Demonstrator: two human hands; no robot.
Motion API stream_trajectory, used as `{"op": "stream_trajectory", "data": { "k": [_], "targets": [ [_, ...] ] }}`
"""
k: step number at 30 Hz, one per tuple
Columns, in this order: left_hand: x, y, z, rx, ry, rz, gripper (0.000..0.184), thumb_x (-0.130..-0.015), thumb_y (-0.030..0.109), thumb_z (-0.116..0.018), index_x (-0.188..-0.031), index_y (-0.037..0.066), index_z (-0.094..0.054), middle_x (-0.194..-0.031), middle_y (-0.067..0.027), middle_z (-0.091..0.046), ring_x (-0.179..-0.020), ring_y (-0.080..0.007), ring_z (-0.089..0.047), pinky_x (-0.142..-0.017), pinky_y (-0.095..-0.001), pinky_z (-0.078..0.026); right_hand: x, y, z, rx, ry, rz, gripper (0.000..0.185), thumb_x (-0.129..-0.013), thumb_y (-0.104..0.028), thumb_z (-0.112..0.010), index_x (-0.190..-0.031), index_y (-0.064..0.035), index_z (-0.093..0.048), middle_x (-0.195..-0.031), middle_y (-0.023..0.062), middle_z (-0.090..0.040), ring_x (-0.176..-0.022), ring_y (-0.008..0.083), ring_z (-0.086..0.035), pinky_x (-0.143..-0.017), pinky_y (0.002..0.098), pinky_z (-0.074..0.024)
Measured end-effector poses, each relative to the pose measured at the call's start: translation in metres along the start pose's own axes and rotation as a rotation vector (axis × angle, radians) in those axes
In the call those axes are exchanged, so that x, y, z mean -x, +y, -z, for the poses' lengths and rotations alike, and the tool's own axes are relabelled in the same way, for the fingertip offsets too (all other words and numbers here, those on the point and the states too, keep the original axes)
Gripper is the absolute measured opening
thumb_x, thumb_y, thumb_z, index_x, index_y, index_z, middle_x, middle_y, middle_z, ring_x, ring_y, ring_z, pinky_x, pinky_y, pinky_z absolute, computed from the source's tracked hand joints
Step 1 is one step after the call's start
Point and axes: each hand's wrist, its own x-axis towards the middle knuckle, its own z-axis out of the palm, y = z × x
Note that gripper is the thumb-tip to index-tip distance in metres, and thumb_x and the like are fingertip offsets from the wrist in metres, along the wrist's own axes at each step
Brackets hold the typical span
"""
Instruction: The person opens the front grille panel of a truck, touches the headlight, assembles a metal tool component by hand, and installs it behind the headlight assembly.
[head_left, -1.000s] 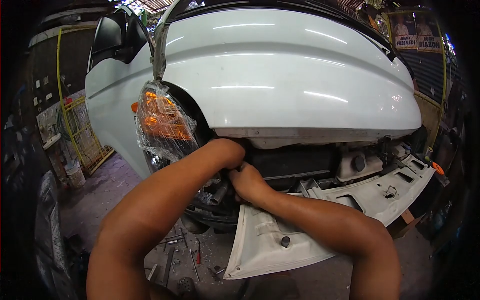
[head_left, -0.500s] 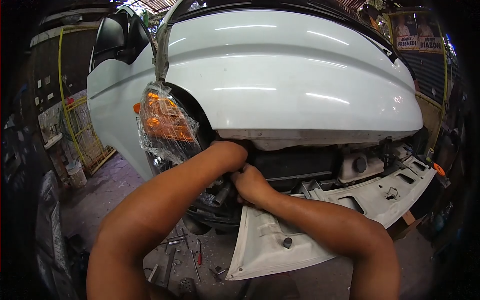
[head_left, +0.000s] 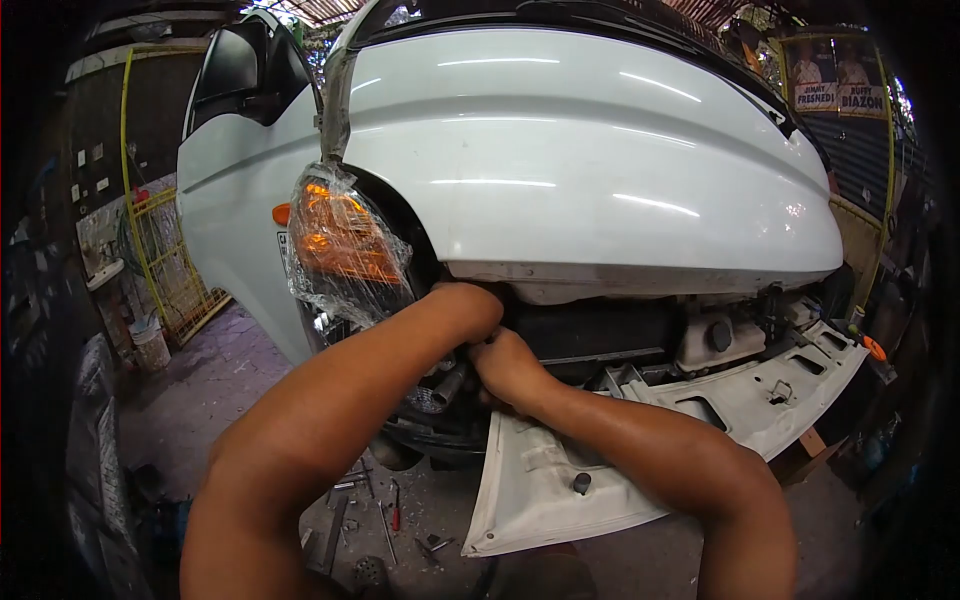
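Note:
My left hand [head_left: 468,308] is bent down at the wrist into the gap under the front edge of a white vehicle panel [head_left: 600,170]; its fingers are hidden. Just below it, my right hand [head_left: 506,370] is closed, thumb side up, beside the dark opening behind the headlight; what it grips is too small and dark to name. Clear plastic film wraps the headlight [head_left: 350,240] to the left. A grey pipe end [head_left: 450,388] shows between my arms. Below my right forearm lies a detached or lowered white panel [head_left: 540,500].
Hand tools, among them a red-handled screwdriver [head_left: 396,512], lie scattered on the floor. A white reservoir [head_left: 715,335] sits in the bay at right. A yellow frame [head_left: 165,250] and a bucket [head_left: 150,345] stand at far left; an orange-handled tool [head_left: 873,348] is at far right.
The view has shifted slightly, so the vehicle appears a little further right and lower. Both hands remain at the same gap, with hardly any visible movement.

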Motion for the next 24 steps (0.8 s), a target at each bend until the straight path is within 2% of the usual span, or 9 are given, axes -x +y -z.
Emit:
{"op": "stream_trajectory", "data": {
  "k": [6,9,17,24],
  "targets": [
    [-0.003,0.003,-0.002,-0.041,-0.008,0.024,0.032,-0.087,0.012,-0.06,-0.113,0.001,-0.074,-0.117,-0.0206,-0.072,-0.106,-0.0354,-0.072,-0.087,-0.0479,-0.056,0.006,-0.011,0.004,0.049,-0.024,-0.048,0.029,-0.1,-0.021,-0.053,-0.111,0.004,-0.061,-0.069,0.0146,-0.064,-0.048,0.0254,-0.062,-0.041,0.0384,-0.0444],
    [-0.005,0.002,-0.005,-0.033,0.01,0.038,0.032,-0.087,0.012,-0.06,-0.114,0.001,-0.074,-0.118,-0.0204,-0.072,-0.105,-0.0355,-0.072,-0.087,-0.0479,-0.056,0.006,-0.01,0.003,-0.028,-0.035,-0.053,0.027,-0.1,-0.02,-0.053,-0.107,0.0042,-0.063,-0.065,0.0152,-0.064,-0.046,0.0254,-0.061,-0.039,0.0385,-0.0415],
    [0.012,0.009,-0.004,-0.037,0.101,0.045,0.03,-0.091,0.014,-0.058,-0.112,0.002,-0.074,-0.117,-0.0222,-0.072,-0.109,-0.0382,-0.071,-0.088,-0.0499,-0.057,-0.004,0.004,-0.001,0.032,-0.02,-0.072,0.042,-0.103,-0.03,-0.049,-0.091,0.0067,-0.066,-0.06,0.0181,-0.063,-0.044,0.0262,-0.06,-0.039,0.0398,-0.0409],
    [-0.001,0.007,-0.012,0.012,0.145,0.062,0.029,-0.091,0.013,-0.058,-0.111,0.001,-0.074,-0.115,-0.022,-0.073,-0.107,-0.0373,-0.071,-0.087,-0.0495,-0.057,0.005,-0.006,0.002,0.033,-0.042,-0.092,0.041,-0.102,-0.031,-0.051,-0.102,0.0068,-0.065,-0.062,0.0175,-0.064,-0.045,0.0264,-0.061,-0.04,0.0393,-0.0415]
  ]
}}
